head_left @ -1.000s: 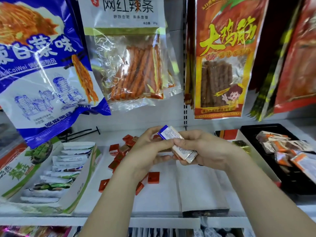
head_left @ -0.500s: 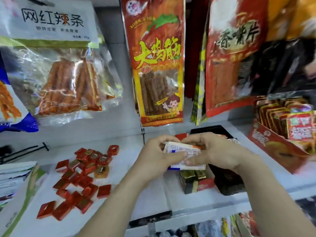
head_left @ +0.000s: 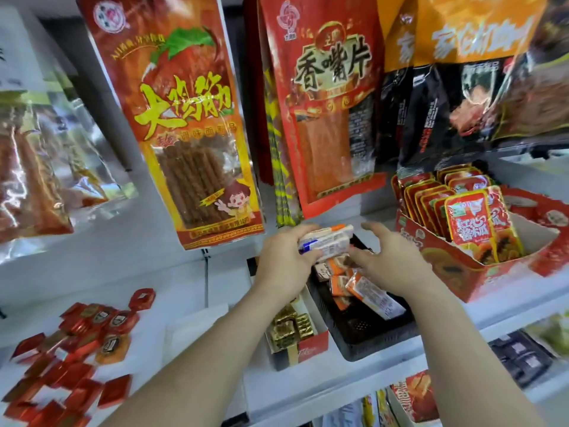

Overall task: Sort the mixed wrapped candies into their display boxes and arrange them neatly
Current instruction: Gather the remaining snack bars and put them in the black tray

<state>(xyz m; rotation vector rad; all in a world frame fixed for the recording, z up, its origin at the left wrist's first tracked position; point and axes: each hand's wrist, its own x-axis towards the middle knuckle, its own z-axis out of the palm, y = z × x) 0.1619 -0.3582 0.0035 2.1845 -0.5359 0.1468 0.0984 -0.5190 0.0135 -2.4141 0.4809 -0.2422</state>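
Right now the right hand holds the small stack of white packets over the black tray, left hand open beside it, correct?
Not quite: the head view shows the left hand holding the stack of white packets over the black tray. The right hand is the open one beside it, fingers spread, holding nothing.

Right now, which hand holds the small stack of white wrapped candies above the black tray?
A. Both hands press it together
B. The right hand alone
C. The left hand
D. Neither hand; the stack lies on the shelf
C: the left hand grips the stack of white wrapped candies over the black tray, while the right hand is spread open beside it, apart from the stack.
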